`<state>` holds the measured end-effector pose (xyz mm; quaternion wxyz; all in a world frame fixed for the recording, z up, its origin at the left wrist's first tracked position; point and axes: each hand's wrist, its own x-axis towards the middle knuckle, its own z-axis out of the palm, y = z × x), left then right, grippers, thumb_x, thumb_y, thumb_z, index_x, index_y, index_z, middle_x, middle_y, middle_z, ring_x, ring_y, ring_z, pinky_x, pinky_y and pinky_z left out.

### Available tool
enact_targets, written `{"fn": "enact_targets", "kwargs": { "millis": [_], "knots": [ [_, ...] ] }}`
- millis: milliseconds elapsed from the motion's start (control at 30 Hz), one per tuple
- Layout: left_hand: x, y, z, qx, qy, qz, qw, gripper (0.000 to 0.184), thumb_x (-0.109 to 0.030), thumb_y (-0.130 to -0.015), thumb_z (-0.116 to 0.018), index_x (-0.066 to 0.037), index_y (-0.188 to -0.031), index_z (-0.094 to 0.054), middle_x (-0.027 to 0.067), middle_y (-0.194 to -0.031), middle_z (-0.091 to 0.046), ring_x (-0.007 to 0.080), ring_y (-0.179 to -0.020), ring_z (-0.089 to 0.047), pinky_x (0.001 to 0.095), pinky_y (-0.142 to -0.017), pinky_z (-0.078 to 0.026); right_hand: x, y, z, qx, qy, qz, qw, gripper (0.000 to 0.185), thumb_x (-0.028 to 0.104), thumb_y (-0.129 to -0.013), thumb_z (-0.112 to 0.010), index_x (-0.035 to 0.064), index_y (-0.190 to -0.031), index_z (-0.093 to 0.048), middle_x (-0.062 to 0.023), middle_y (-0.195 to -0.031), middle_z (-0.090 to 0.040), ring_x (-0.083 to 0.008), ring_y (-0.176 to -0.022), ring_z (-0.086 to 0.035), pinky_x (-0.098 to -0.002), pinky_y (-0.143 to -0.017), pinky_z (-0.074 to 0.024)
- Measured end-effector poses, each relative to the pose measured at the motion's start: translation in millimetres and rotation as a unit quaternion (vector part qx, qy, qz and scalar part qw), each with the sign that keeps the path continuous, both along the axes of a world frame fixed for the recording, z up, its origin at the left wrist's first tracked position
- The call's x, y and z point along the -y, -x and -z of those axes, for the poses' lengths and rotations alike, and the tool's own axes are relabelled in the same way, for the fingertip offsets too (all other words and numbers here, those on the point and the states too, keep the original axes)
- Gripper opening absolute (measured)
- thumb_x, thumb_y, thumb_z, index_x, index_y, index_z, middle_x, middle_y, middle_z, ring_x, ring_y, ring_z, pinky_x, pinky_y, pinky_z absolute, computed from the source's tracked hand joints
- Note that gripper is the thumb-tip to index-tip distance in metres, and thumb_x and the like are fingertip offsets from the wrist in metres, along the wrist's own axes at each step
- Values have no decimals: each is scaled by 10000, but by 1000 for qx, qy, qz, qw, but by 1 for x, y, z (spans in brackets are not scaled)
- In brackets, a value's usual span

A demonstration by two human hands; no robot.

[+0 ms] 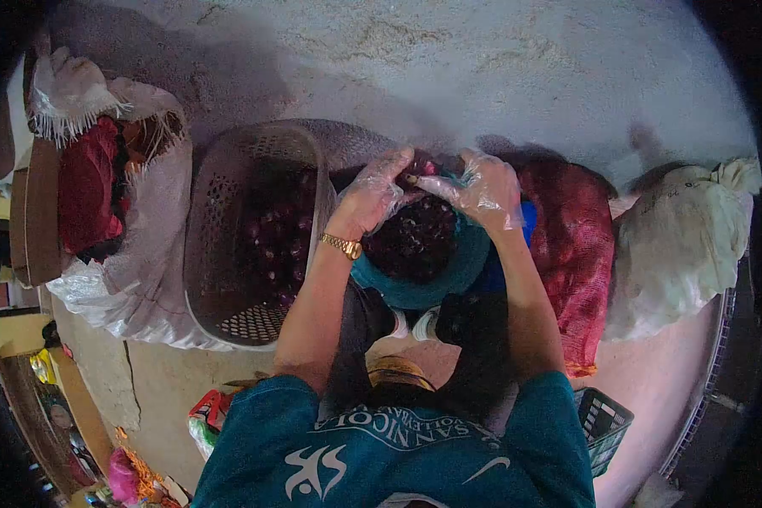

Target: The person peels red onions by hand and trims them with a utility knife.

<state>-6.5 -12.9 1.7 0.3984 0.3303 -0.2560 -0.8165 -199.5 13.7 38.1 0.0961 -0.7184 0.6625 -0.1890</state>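
Both my hands wear clear plastic gloves and are raised over a round teal basin [466, 275] of dark purple-red pieces [415, 241], which look like onions or their skins. My left hand [372, 193] has its fingers closed around a small reddish-purple onion [426, 165], at the upper edge of the basin. On the other side of it, my right hand [485, 188] has its fingers bent toward the same onion; what lies between its fingertips is too small to make out. A gold watch is on my left wrist.
Left of the basin stands a grey perforated basket [201, 245] with more purple onions [284, 229]. Beyond it is a white woven sack [157, 229]. On the right are a red mesh sack [571, 254], a whitish sack [686, 245] and a dark green crate [604, 427].
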Motion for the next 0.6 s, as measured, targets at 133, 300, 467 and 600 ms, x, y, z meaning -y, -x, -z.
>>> {"fn": "enact_targets", "kwargs": {
  "millis": [133, 300, 467, 600],
  "knots": [
    [4, -1, 13, -5, -5, 3, 1000, 339, -263, -946, -575, -52, -1211, -572, 87, -1165, -606, 214, -1067, -590, 412, -891, -532, 3, 0, 0, 6, -23, -13, 1000, 773, 701, -673, -661, -13, -969, -676, -243, -890, -667, -397, -853, -651, -456, -749, -511],
    [3, -2, 11, -2, 30, 21, 999, 388, -298, -942, -577, -38, -1229, -562, 92, -1153, -606, 208, -1059, -587, 398, -909, -522, 6, 1, 10, 7, -37, -9, 999, 898, 796, -660, -579, -16, -1028, -682, -257, -876, -670, -399, -867, -657, -467, -769, -512],
    [3, -2, 12, -31, 16, 9, 999, 285, -244, -925, -618, -54, -1135, -585, 70, -1088, -620, 192, -963, -611, 397, -839, -541, 5, 2, 20, 35, -20, -10, 999, 854, 774, -705, -558, -13, -1010, -685, -259, -866, -667, -403, -859, -655, -465, -768, -511],
    [5, 0, 14, -23, 7, 9, 1000, 315, -287, -915, -630, -57, -1126, -586, 72, -1089, -620, 189, -955, -603, 395, -839, -540, 7, 3, 23, 53, -6, -34, 998, 760, 734, -754, -543, 10, -924, -699, -249, -833, -663, -406, -818, -652, -471, -735, -510]
  ]
}}
